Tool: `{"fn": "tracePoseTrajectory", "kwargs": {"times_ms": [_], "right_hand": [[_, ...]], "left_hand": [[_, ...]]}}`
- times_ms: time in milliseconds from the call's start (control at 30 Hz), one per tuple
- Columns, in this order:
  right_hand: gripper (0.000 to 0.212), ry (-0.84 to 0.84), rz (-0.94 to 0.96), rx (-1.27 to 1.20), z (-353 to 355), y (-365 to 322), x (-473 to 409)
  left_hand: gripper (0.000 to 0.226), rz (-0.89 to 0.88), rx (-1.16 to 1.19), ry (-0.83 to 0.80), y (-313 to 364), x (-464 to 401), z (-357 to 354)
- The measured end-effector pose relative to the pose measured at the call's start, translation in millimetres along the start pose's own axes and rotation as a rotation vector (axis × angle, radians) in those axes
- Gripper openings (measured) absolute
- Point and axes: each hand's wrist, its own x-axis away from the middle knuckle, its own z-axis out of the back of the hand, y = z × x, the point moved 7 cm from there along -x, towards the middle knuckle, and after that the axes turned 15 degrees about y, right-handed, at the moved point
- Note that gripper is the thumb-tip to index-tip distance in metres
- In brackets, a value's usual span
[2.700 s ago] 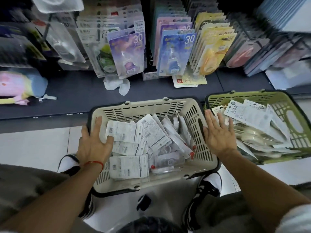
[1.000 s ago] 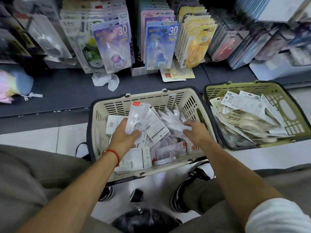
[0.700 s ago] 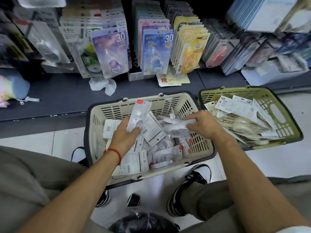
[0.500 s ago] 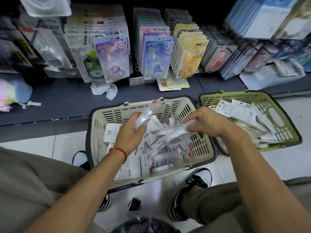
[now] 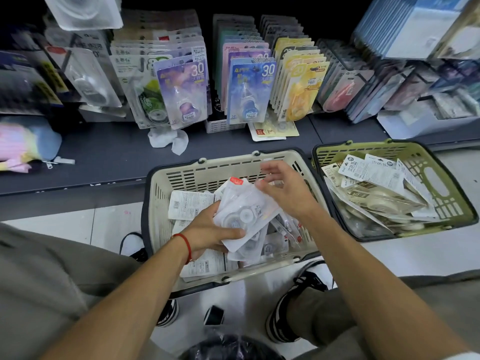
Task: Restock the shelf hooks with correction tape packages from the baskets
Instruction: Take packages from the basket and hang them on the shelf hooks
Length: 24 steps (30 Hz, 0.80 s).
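Your left hand [image 5: 207,233] grips a stack of clear correction tape packages [image 5: 242,213] over the beige slotted plastic basket's [image 5: 207,172] middle. Square their red-tabbed tops with your loosely spread, empty right hand [image 5: 284,192] before hanging.

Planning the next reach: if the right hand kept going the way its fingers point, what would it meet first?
The right hand points left, so probably the clear packages that the left hand holds; its fingertips seem almost on them, though depth is unclear.
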Motion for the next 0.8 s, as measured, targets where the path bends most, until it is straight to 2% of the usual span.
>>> {"fn": "tracePoseTrajectory", "kwargs": {"times_ms": [67, 100, 133, 200, 233, 267, 300, 400, 467, 600, 667, 733, 800], "right_hand": [[0.023, 0.081, -0.059, 0.135, 17, 21, -4], [0.023, 0.026, -0.095, 0.279, 23, 37, -3], [0.027, -0.098, -0.148, 0.419, 24, 56, 3], [0.050, -0.422, -0.292, 0.612, 17, 92, 30], [0.063, -0.540, -0.318, 0.681, 13, 104, 45], [0.068, -0.590, -0.302, 0.721, 8, 114, 53], [0.064, -0.569, -0.275, 0.744, 6, 121, 57], [0.040, -0.350, -0.203, 0.774, 17, 122, 43], [0.026, -0.201, -0.162, 0.724, 32, 109, 28], [0.015, 0.044, -0.134, 0.389, 72, 52, 0], [0.009, 0.041, -0.095, 0.213, 82, 23, -10], [0.010, -0.037, -0.092, 0.033, 76, 1, -10], [0.013, -0.102, -0.114, -0.079, 53, -8, -6]], "left_hand": [[0.072, 0.072, 0.043, 0.011, -10, 0, 4], [0.071, 0.098, 0.063, 0.029, -14, -2, 8], [0.069, 0.120, 0.085, 0.055, -18, -4, 11], [0.065, 0.157, 0.140, 0.114, -23, -8, 18], [0.064, 0.173, 0.172, 0.148, -24, -11, 22], [0.062, 0.186, 0.207, 0.179, -25, -14, 25], [0.061, 0.199, 0.237, 0.199, -26, -16, 29], [0.062, 0.214, 0.273, 0.197, -28, -20, 31], [0.060, 0.202, 0.271, 0.235, -29, -21, 31], [0.051, 0.163, 0.309, 0.312, -25, -21, 32], [0.043, 0.146, 0.328, 0.318, -20, -21, 33], [0.036, 0.137, 0.338, 0.295, -14, -20, 29], [0.038, 0.145, 0.358, 0.201, -9, -16, 19]]}}
